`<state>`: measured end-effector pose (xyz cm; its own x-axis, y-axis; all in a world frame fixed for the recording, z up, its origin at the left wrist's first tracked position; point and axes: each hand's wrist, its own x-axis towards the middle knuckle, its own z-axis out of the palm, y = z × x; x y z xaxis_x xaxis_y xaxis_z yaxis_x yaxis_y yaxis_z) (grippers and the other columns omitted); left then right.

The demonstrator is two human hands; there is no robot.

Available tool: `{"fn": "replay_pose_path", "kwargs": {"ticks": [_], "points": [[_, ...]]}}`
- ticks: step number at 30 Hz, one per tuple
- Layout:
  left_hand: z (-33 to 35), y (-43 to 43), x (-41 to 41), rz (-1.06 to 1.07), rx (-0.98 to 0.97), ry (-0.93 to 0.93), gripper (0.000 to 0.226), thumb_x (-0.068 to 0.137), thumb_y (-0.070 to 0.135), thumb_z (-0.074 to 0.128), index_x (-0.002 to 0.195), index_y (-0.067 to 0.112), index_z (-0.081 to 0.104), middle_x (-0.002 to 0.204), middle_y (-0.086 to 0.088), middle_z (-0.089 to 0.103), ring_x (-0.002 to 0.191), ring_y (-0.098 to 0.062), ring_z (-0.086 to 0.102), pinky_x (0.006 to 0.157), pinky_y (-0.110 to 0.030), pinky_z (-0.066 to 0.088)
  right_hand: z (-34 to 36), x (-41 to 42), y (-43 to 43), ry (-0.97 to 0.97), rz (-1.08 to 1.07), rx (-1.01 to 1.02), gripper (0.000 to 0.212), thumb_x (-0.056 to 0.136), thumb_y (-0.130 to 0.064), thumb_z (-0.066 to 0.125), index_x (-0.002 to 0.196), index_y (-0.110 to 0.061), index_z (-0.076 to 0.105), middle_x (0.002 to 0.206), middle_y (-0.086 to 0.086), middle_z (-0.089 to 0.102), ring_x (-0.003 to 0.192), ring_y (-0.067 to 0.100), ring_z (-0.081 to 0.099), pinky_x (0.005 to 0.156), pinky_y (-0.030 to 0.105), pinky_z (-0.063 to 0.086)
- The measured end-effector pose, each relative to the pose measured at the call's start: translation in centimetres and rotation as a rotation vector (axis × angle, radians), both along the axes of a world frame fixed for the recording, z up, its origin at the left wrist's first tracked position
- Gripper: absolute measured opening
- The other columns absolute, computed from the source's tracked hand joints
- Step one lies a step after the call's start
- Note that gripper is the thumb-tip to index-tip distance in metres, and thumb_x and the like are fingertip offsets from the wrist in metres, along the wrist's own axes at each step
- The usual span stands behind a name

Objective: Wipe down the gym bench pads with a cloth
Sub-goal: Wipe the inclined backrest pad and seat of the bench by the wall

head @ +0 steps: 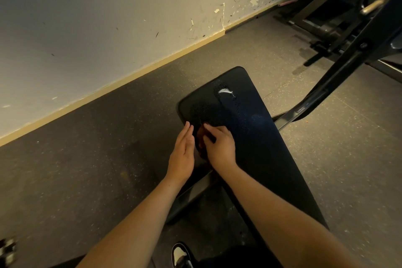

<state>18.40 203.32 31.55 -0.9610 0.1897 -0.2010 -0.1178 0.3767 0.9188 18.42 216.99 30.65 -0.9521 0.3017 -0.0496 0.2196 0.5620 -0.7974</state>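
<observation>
Bench pad (250, 137), black, slants across the rubber floor (87, 159), with wet droplets (226, 93) near its far end. At its left edge the left hand (182, 154) lies flat, fingers straight and together. Just right of it, a dark cloth (200, 144) sits on the pad, pinched by the curled fingers of the right hand (220, 148). A black machine frame (348, 61) stands farther right.

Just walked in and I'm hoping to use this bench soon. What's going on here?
A person is cleaning the black bench pad. Their right hand grips a dark cloth near the pad's left edge. The left hand is beside it, fingers straight. Wet droplets near the pad's far end are not yet wiped.
</observation>
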Motion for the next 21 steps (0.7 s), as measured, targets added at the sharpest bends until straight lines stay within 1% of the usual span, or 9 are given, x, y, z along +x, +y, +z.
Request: {"fn": "replay_pose_path", "kwargs": {"ticks": [1,3,5,9,12,14,16,18,21], "points": [[0.0,0.0,0.0,-0.001,-0.002,-0.002,0.046,0.109,0.046,0.028,0.155,0.039,0.031,0.16,0.033,0.019,0.136,0.025,0.022,0.12,-0.026,0.023,0.5,-0.6,0.9,-0.009,0.025,-0.017,0.041,0.098,-0.021,0.059,0.136,-0.033,0.057,0.129,-0.011,0.053,0.121,0.006,0.048,0.108,0.035,0.044],[0.0,0.0,0.0,0.007,-0.025,0.01,0.047,0.108,0.049,0.027,0.154,0.04,0.033,0.157,0.036,0.02,0.143,0.013,0.024,0.123,-0.033,0.023,1.8,-2.3,1.9,0.021,0.013,-0.085,0.041,0.099,-0.019,0.057,0.137,-0.034,0.057,0.133,-0.011,0.05,0.12,0.002,0.045,0.104,0.024,0.041],[0.0,0.0,-0.2,0.023,-0.051,0.023,0.047,0.107,0.051,0.027,0.153,0.042,0.035,0.152,0.041,0.021,0.143,0.008,0.028,0.121,-0.035,0.027,2.5,-3.8,1.3,0.056,-0.031,-0.131,0.041,0.1,-0.018,0.057,0.138,-0.034,0.056,0.134,-0.01,0.048,0.117,-0.002,0.041,0.098,0.017,0.038],[-0.6,-0.3,-0.2,0.046,0.017,0.006,0.044,0.108,0.051,0.03,0.151,0.046,0.034,0.154,0.039,0.024,0.143,0.006,0.031,0.121,-0.038,0.03,1.5,-3.4,-0.7,0.061,0.06,0.017,0.041,0.099,-0.018,0.057,0.138,-0.033,0.057,0.136,-0.009,0.048,0.122,0.003,0.038,0.099,0.021,0.034],[-0.8,-0.2,0.0,0.069,0.077,0.006,0.042,0.108,0.046,0.033,0.15,0.049,0.032,0.157,0.032,0.027,0.142,0.012,0.028,0.122,-0.033,0.026,0.7,-0.6,-0.9,0.076,0.159,0.096,0.039,0.097,-0.02,0.058,0.134,-0.033,0.059,0.133,-0.009,0.053,0.123,0.009,0.044,0.101,0.028,0.042],[-0.5,0.1,0.1,0.067,0.055,0.01,0.044,0.109,0.044,0.032,0.153,0.042,0.032,0.155,0.033,0.025,0.135,0.023,0.024,0.12,-0.027,0.023,0.5,0.5,-1.3,0.062,0.202,0.124,0.037,0.096,-0.018,0.06,0.13,-0.031,0.063,0.128,-0.008,0.058,0.119,0.01,0.049,0.102,0.034,0.046],[-0.3,0.1,0.2,0.049,0.024,0.02,0.049,0.109,0.044,0.032,0.156,0.033,0.032,0.155,0.033,0.024,0.133,0.027,0.022,0.119,-0.025,0.022,0.9,0.9,-1.3,-0.027,0.204,0.047,0.034,0.095,-0.015,0.063,0.126,-0.031,0.066,0.125,-0.01,0.059,0.115,0.008,0.052,0.104,0.035,0.046],[-0.4,0.0,0.1,0.054,0.022,0.023,0.048,0.109,0.043,0.033,0.156,0.034,0.032,0.157,0.03,0.025,0.139,0.017,0.024,0.118,-0.026,0.023,1.8,-0.1,-0.7,-0.051,0.155,-0.096,0.034,0.095,-0.014,0.064,0.123,-0.032,0.066,0.122,-0.015,0.058,0.113,0.002,0.054,0.105,0.033,0.047],[-0.6,0.0,0.0,0.082,0.057,0.014,0.047,0.109,0.042,0.034,0.156,0.038,0.031,0.16,0.023,0.029,0.144,0.005,0.029,0.117,-0.028,0.026,3.0,-2.6,0.0,0.046,0.065,-0.114,0.037,0.097,-0.014,0.06,0.128,-0.035,0.063,0.128,-0.014,0.055,0.119,0.001,0.044,0.099,0.019,0.035]]}}
